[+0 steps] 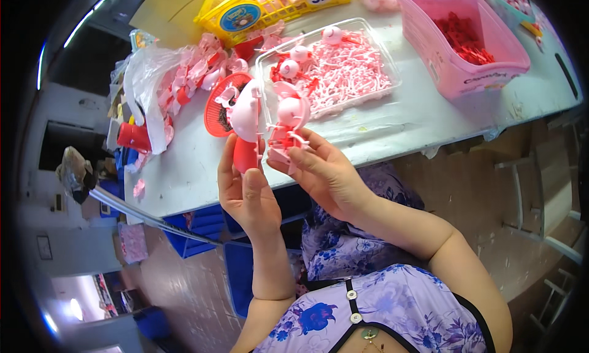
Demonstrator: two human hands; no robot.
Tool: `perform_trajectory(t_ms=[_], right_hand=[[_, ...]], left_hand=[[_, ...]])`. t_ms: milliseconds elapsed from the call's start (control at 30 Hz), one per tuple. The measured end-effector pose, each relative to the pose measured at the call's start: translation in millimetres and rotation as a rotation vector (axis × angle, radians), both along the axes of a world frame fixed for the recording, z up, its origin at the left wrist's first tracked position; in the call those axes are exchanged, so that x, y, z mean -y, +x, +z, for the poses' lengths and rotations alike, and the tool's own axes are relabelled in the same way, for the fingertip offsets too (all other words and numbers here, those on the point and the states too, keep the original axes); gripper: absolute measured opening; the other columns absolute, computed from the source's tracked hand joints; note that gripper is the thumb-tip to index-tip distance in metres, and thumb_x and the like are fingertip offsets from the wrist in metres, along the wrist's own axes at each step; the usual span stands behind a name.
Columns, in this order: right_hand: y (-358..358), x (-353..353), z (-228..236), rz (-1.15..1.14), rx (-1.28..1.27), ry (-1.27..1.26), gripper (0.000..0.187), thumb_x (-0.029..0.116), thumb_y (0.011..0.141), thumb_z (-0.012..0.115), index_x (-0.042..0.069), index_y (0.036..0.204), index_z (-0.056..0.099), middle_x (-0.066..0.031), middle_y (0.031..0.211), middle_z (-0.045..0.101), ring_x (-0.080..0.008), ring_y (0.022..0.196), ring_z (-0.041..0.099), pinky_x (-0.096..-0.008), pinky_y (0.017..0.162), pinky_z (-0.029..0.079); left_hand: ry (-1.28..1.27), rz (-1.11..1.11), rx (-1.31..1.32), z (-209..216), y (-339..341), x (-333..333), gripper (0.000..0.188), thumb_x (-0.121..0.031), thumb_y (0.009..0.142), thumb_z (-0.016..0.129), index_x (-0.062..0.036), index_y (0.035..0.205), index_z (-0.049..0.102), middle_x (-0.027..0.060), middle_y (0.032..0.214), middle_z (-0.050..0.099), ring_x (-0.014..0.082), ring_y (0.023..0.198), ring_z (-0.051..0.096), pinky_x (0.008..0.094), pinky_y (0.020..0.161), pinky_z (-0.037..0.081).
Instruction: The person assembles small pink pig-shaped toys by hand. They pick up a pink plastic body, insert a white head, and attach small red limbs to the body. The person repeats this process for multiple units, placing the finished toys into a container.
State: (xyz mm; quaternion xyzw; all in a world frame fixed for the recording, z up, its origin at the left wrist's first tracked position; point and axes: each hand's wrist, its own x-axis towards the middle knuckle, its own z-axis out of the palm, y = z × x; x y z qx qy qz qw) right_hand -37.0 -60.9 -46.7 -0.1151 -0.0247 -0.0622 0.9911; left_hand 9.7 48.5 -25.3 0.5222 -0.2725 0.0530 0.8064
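My left hand (250, 196) is closed on a pink-and-red plastic toy shell half (246, 121), gripped by its red lower part and held upright. In my right hand (334, 175), thumb and fingers pinch the other toy half (289, 115), its inside showing pink and red parts and thin pink limbs. The two halves are side by side with a narrow gap between them, above the table's near edge. Behind the left one is a small red basket (215, 118) with dark little pieces in it. A clear tray (390, 88) lies just beyond, with many small pink stick-like parts (353, 77) and several round pink pieces.
On the white table (368, 135), a pink bin (429, 58) holding red parts stands at right. A yellow basket (215, 9) is at the back. Loose pink pieces (184, 77), a plastic bag (136, 83) and a red cylinder (133, 136) lie at left. Blue crates (196, 233) stand below.
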Motion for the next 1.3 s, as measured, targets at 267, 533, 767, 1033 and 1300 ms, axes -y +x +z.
perform_trajectory(t_ms=[267,533,767,1033,1300], right_hand=[[-1,-1,2,-0.153,-0.012,-0.138,0.057,0.007,0.087,0.068,-0.001,0.134,0.038,-0.0097,0.12,0.056,-0.0145,0.112,0.054,-0.0289,0.099,0.042],[-3,5,1,-0.166,-0.03,-0.195,0.059,0.004,0.086,0.068,0.001,0.136,0.037,-0.0092,0.126,0.052,-0.015,0.117,0.051,-0.0299,0.103,0.04],[0,7,0,-0.178,-0.041,-0.2,0.06,0.004,0.085,0.069,0.001,0.135,0.037,-0.0096,0.126,0.052,-0.0156,0.118,0.051,-0.0302,0.103,0.04],[-2,5,1,-0.209,-0.03,-0.17,0.06,0.015,0.083,0.074,0.003,0.132,0.041,-0.008,0.117,0.054,-0.0148,0.111,0.053,-0.03,0.097,0.042],[-2,4,0,-0.206,-0.036,-0.17,0.06,0.011,0.083,0.073,0.003,0.133,0.04,-0.0081,0.119,0.054,-0.015,0.112,0.052,-0.0299,0.099,0.041]], left_hand=[[-0.003,-0.041,-0.032,-14,5,16,0.059,-0.026,0.092,0.061,0.0086,0.135,0.039,0.0222,0.129,0.052,0.0283,0.116,0.055,0.0388,0.101,0.045],[0.019,-0.08,-0.041,-13,1,23,0.056,-0.021,0.092,0.062,0.0062,0.135,0.041,0.0204,0.129,0.053,0.027,0.116,0.056,0.0399,0.099,0.048],[0.044,-0.063,-0.074,-11,-1,28,0.057,-0.018,0.088,0.067,0.0032,0.135,0.043,0.0186,0.13,0.053,0.0276,0.115,0.057,0.0409,0.098,0.049],[-0.007,-0.084,-0.085,-12,-1,28,0.054,-0.019,0.091,0.064,0.0048,0.134,0.043,0.0195,0.13,0.053,0.0266,0.116,0.056,0.04,0.1,0.048],[0.027,-0.075,-0.108,-12,-4,28,0.059,-0.017,0.087,0.068,0.0025,0.136,0.042,0.0177,0.129,0.055,0.0274,0.114,0.058,0.0402,0.096,0.05]])
